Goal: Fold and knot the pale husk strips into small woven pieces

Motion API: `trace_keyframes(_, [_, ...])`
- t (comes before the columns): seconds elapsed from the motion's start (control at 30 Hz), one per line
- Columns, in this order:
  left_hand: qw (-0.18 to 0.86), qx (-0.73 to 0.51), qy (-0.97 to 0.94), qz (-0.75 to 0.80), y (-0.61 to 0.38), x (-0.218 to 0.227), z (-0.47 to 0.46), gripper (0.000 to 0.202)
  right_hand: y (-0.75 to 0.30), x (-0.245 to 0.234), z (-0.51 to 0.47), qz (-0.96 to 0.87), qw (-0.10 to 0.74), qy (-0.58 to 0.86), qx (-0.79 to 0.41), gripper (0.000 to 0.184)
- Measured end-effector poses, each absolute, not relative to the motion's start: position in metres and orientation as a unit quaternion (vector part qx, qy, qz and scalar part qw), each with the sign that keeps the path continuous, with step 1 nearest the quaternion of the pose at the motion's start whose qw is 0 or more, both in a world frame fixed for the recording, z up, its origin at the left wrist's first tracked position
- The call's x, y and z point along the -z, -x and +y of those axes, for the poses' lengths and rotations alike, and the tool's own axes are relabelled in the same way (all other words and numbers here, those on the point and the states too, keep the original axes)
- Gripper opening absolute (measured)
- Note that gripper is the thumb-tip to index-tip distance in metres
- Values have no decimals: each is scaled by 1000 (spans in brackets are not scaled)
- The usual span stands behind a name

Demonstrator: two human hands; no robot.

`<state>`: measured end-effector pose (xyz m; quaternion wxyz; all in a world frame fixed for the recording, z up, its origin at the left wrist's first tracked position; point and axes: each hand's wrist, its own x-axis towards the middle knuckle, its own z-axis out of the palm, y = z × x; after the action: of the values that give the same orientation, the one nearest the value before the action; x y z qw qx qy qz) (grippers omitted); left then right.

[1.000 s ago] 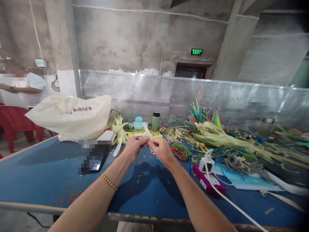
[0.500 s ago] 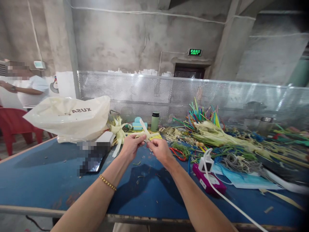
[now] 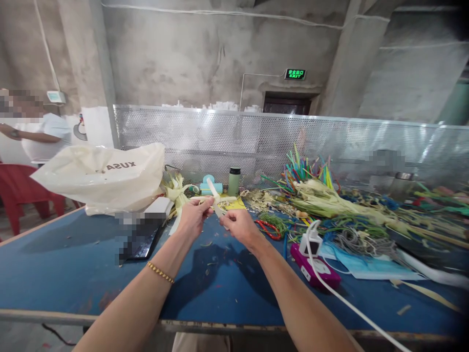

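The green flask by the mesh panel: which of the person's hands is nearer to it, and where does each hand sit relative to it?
Right. The right hand sits in front of the green flask, almost directly below it in the view. The left hand is farther off to the flask's left, pinching pale leaf strips.
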<state>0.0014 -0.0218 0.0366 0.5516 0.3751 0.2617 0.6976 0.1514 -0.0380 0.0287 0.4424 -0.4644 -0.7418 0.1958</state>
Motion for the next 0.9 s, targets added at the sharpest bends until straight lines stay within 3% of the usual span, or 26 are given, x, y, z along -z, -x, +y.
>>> trace_keyframes(0.13, [543,-694,-388,270,-2,-36,-24,48,-152,-32,-38,-745,425,460,-228,28])
trace_keyframes(0.37, [506,-669,-462,288,-7,-36,-29,38,-154,-47,-46,-658,506,427,-359,41])
trace_keyframes(0.53, [471,-650,-505,317,-7,-34,-29,35,-165,-51,-42,-647,600,443,-159,37])
trace_keyframes(0.6, [470,-618,-544,318,-8,-34,-31,34,-170,-51,-37,-666,593,441,-99,31])
trace_keyframes(0.77, [473,-581,-590,302,-11,-34,-34,32,-171,-46,-28,-712,520,422,-209,37])
trace_keyframes(0.9, [506,-565,-586,284,-11,-35,-36,31,-166,-44,-32,-678,547,395,-291,29])
